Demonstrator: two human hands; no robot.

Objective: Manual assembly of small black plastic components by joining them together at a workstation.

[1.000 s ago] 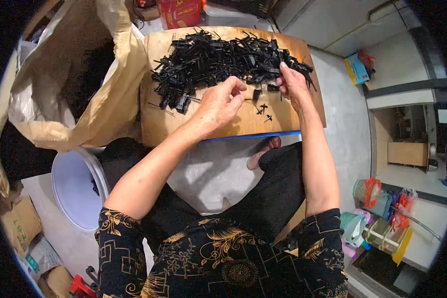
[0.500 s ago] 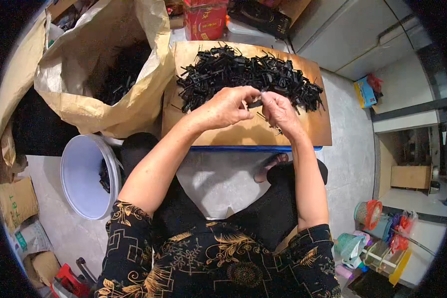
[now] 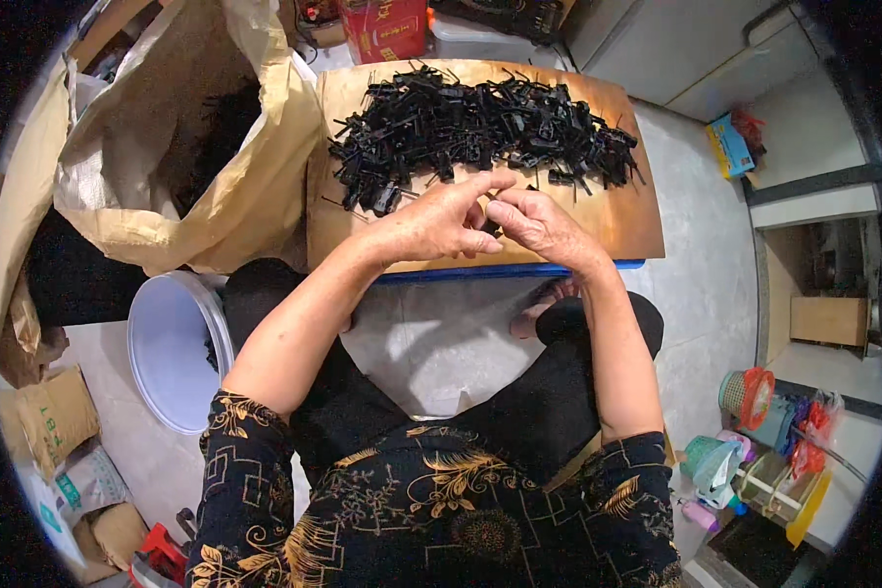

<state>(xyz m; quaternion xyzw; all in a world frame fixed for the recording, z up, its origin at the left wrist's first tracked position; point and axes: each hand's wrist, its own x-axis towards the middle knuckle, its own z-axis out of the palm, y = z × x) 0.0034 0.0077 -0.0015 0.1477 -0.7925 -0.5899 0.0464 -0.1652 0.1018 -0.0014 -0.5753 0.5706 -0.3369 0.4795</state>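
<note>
Above the near edge of the wooden board [image 3: 617, 230], my two hands meet. My left hand [image 3: 431, 223] has its thumb and forefinger curved around a small black plastic part [image 3: 491, 224]. From the other side, the bent fingers of my right hand [image 3: 549, 230] pinch the same part. Fingers cover most of it, so its full shape is hidden. Just beyond the hands, a long heap of black plastic parts [image 3: 470, 122] with thin prongs spreads across the board. A few loose pieces lie at the heap's near edge.
A large tan woven sack [image 3: 294, 186] with black contents stands open at the left. Below it, a white bucket [image 3: 176, 343] holds some black pieces. A red box [image 3: 387, 29] is behind the board. Baskets and bags [image 3: 755, 431] sit at the lower right.
My hands have come slightly nearer to me and lower, still together on the black part. The whole view has shifted a little, with the board appearing higher.
</note>
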